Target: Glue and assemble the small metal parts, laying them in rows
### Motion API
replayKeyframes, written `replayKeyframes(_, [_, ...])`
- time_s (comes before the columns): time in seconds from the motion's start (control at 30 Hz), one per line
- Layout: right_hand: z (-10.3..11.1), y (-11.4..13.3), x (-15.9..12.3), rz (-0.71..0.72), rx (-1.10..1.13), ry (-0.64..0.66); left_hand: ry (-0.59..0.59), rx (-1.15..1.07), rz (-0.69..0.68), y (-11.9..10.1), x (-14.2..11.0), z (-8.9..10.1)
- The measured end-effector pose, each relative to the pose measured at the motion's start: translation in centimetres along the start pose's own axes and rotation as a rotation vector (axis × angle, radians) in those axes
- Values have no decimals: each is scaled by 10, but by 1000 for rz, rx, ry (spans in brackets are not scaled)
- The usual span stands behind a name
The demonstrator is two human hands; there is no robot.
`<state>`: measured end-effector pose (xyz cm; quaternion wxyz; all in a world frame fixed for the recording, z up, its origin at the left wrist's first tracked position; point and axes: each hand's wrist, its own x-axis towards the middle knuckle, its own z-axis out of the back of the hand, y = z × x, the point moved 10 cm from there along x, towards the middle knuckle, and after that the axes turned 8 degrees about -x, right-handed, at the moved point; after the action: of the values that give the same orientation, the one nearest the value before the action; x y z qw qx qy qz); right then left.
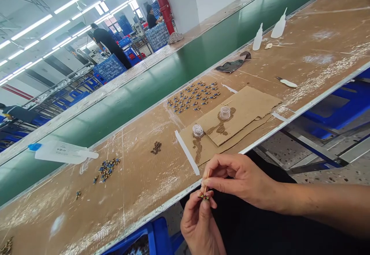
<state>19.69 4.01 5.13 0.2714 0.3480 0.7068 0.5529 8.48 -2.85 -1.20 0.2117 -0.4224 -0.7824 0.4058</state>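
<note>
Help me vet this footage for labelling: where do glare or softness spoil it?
Head view: long white ceiling tube lights look blown out; the glossy green belt carries pale reflections; the tiny multicoloured piece in the bare left hand is too small to read.

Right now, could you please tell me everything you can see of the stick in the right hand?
The stick is thin, straight and pale tan, apparently wooden, like a toothpick. The right hand pinches it between thumb and fingers, which partly hide it. It stands nearly upright, leaning slightly, by the near edge of the table. Its lower end meets or nearly meets a small dark piece in the left hand; actual contact is unclear.
</note>
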Motion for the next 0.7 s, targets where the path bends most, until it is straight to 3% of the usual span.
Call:
replayKeyframes(0.13, [2,4,0,46,-133,-16,-40,37,-24,-1,-2,5])
replayKeyframes(0.3, [5,3,-2,96,-242,-56,-163,139,-175,-14,-9,18])
replayKeyframes(0.47, [6,9,-2,154,-365,-73,-62,89,-7,0,-2,9])
replayKeyframes(0.6, [1,26,-7,330,-563,-77,-131,133,-137,-12,-4,13])
replayKeyframes(0.7, [5,28,-9,346,-537,-111,-128,127,-145,-10,-5,13])
